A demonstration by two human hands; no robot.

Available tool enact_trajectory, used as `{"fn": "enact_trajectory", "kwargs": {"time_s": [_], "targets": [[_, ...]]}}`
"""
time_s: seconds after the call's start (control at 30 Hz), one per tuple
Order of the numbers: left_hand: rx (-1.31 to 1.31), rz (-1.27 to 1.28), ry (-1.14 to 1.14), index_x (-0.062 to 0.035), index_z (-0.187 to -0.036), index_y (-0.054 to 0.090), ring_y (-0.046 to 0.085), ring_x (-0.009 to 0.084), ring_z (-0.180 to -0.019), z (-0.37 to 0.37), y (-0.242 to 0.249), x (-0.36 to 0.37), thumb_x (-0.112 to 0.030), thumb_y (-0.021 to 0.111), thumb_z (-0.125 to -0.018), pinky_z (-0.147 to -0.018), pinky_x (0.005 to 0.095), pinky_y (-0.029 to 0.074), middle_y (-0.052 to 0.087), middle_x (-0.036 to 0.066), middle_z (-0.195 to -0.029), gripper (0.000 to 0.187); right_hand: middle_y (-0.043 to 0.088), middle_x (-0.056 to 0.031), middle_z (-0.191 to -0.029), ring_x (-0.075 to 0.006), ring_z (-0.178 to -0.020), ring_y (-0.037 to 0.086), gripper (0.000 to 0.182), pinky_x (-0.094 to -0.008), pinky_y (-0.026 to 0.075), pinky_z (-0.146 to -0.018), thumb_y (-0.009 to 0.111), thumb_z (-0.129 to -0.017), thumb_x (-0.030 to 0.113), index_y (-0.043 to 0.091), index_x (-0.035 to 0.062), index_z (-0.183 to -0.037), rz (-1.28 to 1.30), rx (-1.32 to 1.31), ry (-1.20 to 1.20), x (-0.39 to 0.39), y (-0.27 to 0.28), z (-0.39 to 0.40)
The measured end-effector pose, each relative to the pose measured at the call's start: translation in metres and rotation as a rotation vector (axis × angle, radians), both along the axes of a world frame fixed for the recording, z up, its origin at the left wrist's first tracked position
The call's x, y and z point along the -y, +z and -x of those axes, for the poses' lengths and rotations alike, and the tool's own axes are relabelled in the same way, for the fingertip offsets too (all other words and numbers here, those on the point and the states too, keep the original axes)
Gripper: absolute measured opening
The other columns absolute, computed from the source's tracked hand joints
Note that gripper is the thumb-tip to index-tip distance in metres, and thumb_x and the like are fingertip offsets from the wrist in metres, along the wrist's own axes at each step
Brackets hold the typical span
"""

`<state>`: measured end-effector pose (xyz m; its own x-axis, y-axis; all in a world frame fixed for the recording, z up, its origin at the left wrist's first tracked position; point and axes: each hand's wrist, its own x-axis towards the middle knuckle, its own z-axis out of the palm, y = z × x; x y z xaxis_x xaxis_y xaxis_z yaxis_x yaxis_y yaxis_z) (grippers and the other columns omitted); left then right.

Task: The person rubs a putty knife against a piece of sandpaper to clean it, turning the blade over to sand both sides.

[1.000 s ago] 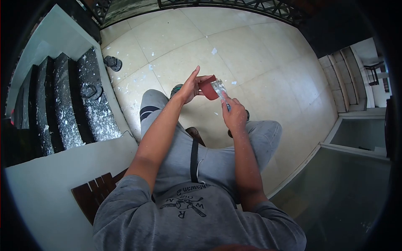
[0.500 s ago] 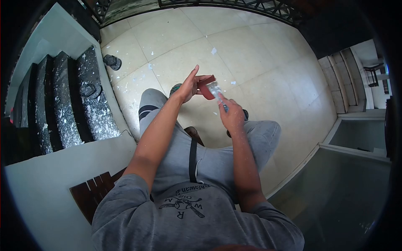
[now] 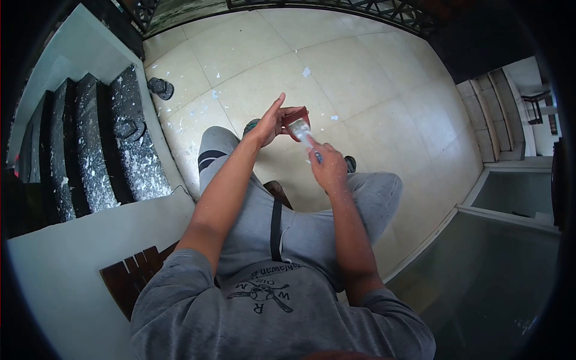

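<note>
My left hand holds a curved piece of red-brown sandpaper, its fingers behind the sheet and its thumb raised clear. In my right hand is a scraper, gripped by its handle, with whitish residue on the blade. The blade lies over the face of the sandpaper, seemingly touching it. Both hands are out above the floor, just beyond my knees.
Pale floor tiles carry scattered white flakes. Black, paint-spattered steps rise on the left, with a dark sandal beside them. A slatted wooden bench is at lower left. Glass panels stand on the right.
My right hand has moved slightly left, bringing the scraper blade further across the sandpaper. My left hand has barely moved.
</note>
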<state>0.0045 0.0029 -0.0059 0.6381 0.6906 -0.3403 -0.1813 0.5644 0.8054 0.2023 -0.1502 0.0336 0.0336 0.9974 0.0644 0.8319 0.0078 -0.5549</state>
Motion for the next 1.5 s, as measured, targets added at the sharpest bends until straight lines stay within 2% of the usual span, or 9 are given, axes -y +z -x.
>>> {"fn": "enact_trajectory", "kwargs": {"time_s": [0.13, 0.53, 0.67, 0.83, 1.0, 1.1, 1.27, 1.4, 1.5], "targets": [[-0.019, -0.024, 0.049, 0.0037, -0.159, 0.053, 0.061, 0.0297, -0.142, 0.0, 0.002, 0.002, -0.085, 0.025, -0.106, -0.118, 0.0502, 0.048, 0.063, 0.018, -0.155, 0.107, 0.07, -0.014, -0.1, -0.04, -0.092, 0.073, 0.04, -0.0527, 0.059, -0.08, 0.065, -0.106, 0.034, 0.072, 0.029, -0.145, 0.089, 0.035, -0.084, -0.005, 0.004, 0.0], [0.055, 0.045, 0.041, 0.0057, -0.158, 0.052, 0.062, 0.0284, -0.141, -0.002, 0.007, 0.003, -0.084, 0.029, -0.106, -0.119, 0.0471, 0.047, 0.064, 0.017, -0.154, 0.107, 0.069, -0.0182, -0.093, -0.0415, -0.085, 0.072, 0.039, -0.0513, 0.056, -0.075, 0.067, -0.107, 0.032, 0.074, 0.0213, -0.143, -0.068, -0.002, -0.026, -0.003, 0.002, 0.004], [0.083, 0.054, 0.058, 0.0053, -0.157, 0.054, 0.062, 0.0292, -0.14, 0.0, 0.0, 0.0, -0.085, 0.03, -0.106, -0.12, 0.0475, 0.046, 0.064, 0.017, -0.153, 0.106, 0.069, -0.0158, -0.098, -0.04, -0.091, 0.073, 0.038, -0.0528, 0.058, -0.08, 0.065, -0.106, 0.034, 0.074, 0.0255, -0.142, 0.018, -0.02, -0.058, -0.006, -0.001, 0.0], [0.033, 0.028, 0.048, 0.0041, -0.158, 0.054, 0.061, 0.0298, -0.142, -0.001, 0.003, 0.002, -0.085, 0.026, -0.106, -0.121, 0.0484, 0.046, 0.063, 0.017, -0.156, 0.106, 0.07, -0.0189, -0.094, -0.042, -0.088, 0.072, 0.037, -0.0512, 0.056, -0.079, 0.068, -0.106, 0.031, 0.076, 0.0184, -0.14, 0.032, -0.111, -0.134, -0.011, 0.003, -0.006], [0.027, 0.045, 0.08, 0.0065, -0.156, 0.055, 0.064, 0.0285, -0.138, -0.003, 0.008, 0.001, -0.086, 0.029, -0.105, -0.12, 0.0464, 0.046, 0.066, 0.018, -0.151, 0.109, 0.07, -0.0185, -0.094, -0.0415, -0.087, 0.072, 0.038, -0.0515, 0.056, -0.078, 0.067, -0.107, 0.031, 0.075, 0.0199, -0.142, -0.02, -0.011, 0.013, -0.001, -0.003, 0.011], [0.031, 0.012, 0.069, 0.0048, -0.157, 0.055, 0.061, 0.031, -0.141, -0.001, 0.003, 0.003, -0.087, 0.026, -0.105, -0.12, 0.0502, 0.047, 0.065, 0.017, -0.153, 0.109, 0.069, -0.0175, -0.096, -0.0414, -0.088, 0.071, 0.039, -0.0519, 0.056, -0.078, 0.068, -0.107, 0.03, 0.074, 0.0235, -0.144, 0.023, -0.046, -0.147, -0.009, 0.001, 0.003], [0.013, 0.018, 0.073, 0.0056, -0.158, 0.053, 0.061, 0.0304, -0.141, -0.003, 0.008, 0.001, -0.088, 0.026, -0.104, -0.119, 0.0508, 0.048, 0.065, 0.02, -0.152, 0.111, 0.07, -0.0159, -0.097, -0.0407, -0.09, 0.072, 0.039, -0.0524, 0.058, -0.078, 0.066, -0.107, 0.034, 0.073, 0.025, -0.144, 0.031, -0.007, 0.02, -0.002, -0.004, 0.007], [0.01, 0.02, 0.075, 0.0054, -0.157, 0.054, 0.062, 0.0303, -0.141, 0.003, 0.004, 0.003, -0.087, 0.026, -0.104, -0.118, 0.0501, 0.049, 0.064, 0.02, -0.153, 0.11, 0.069, -0.0156, -0.098, -0.0408, -0.091, 0.073, 0.04, -0.0535, 0.058, -0.08, 0.065, -0.107, 0.035, 0.072, 0.0266, -0.146, 0.112, -0.078, -0.171, -0.009, 0.001, -0.004], [-0.004, 0.011, 0.053, 0.0059, -0.157, 0.054, 0.062, 0.0303, -0.141, 0.002, 0.003, -0.002, -0.086, 0.027, -0.105, -0.119, 0.0499, 0.048, 0.064, 0.02, -0.152, 0.109, 0.069, -0.0183, -0.089, -0.0402, -0.079, 0.07, 0.038, -0.0507, 0.055, -0.072, 0.067, -0.108, 0.029, 0.074, 0.0212, -0.144, -0.064, 0.039, 0.093, 0.002, -0.006, 0.005]]}}
